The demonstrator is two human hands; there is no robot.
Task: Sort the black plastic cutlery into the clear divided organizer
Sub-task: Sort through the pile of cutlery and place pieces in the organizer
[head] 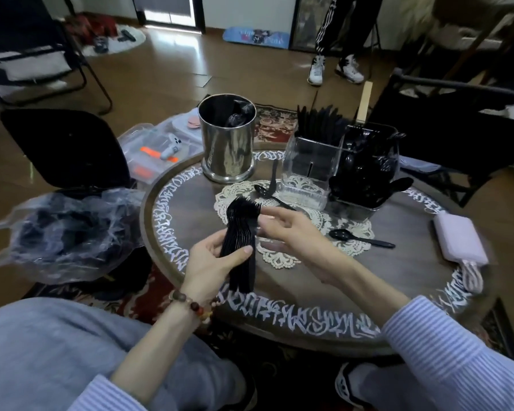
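A round worktop (398, 292) fills the middle of the frame, its near rim at lower centre and bare wood open at lower right. A clear bag (69, 232) hangs off its left edge. At upper right stands the organizer (339, 170), knives in its left back cell, spoons and forks in the right. A steel can (227, 137) stands at upper centre. The left hand (211, 262) grips a fork bundle (241, 238) over the near-left rim; the right hand (288, 229), fingers loosely spread, touches its tines. Three spoons (359, 238) lie loose on the doily (294, 229).
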